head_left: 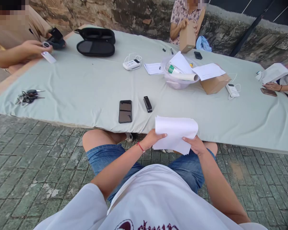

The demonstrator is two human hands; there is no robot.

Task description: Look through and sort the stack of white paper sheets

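A small stack of white paper sheets (174,131) is held between my two hands, over my lap at the table's near edge. My left hand (153,138) grips its left side, thumb on top; a red string bracelet circles that wrist. On the right side, my right hand (195,144) pinches the stack with the thumb above and the fingers mostly hidden beneath. The sheets bend slightly and their edges do not line up fully. Just beyond the paper lies a black stapler (148,104), with a black smartphone (125,111) to its left.
A pale green cloth covers the table (98,86). On it are keys (29,97), an open black case (96,44), a plastic basket (177,83) with papers and a bottle, a cardboard box (214,83) and white corded devices (131,64). Several other people sit around it, handling things.
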